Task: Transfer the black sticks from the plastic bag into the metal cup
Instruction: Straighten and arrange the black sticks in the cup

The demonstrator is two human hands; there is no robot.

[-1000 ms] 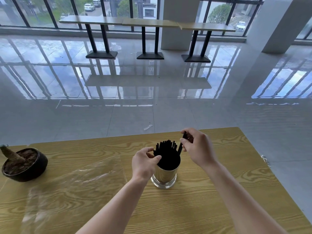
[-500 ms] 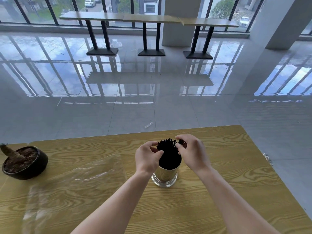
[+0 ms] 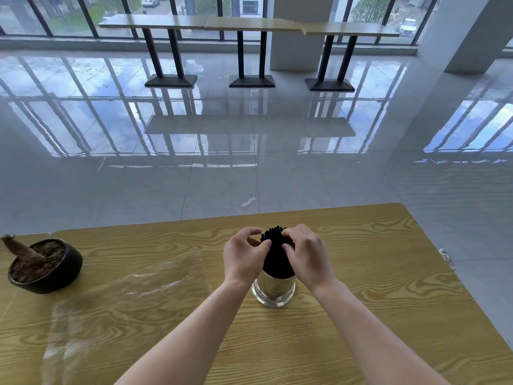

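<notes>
At centre frame, on the yellow wood-grain table (image 3: pixel 374 273), a bundle of thin black sticks (image 3: pixel 276 255) stands in the shiny cylindrical metal cup (image 3: pixel 273 289). The left hand (image 3: pixel 243 259) and right hand (image 3: pixel 308 257) curl round its top. The clear plastic bag (image 3: pixel 125 295) lies flat, lower left.

Polished metal, matt black, clear film, grained wood.
The metal cup (image 3: pixel 273 290) is smooth and mirror-bright; the black sticks (image 3: pixel 276 255) in it look matt. The plastic bag (image 3: pixel 125 295) is thin clear film, creased and glinting. The table (image 3: pixel 374 301) shows yellow wood grain with a soft sheen. The dark pot (image 3: pixel 59 282) is semi-gloss, its soil (image 3: pixel 36 263) rough. The floor (image 3: pixel 222 184) tiles are glossy.
</notes>
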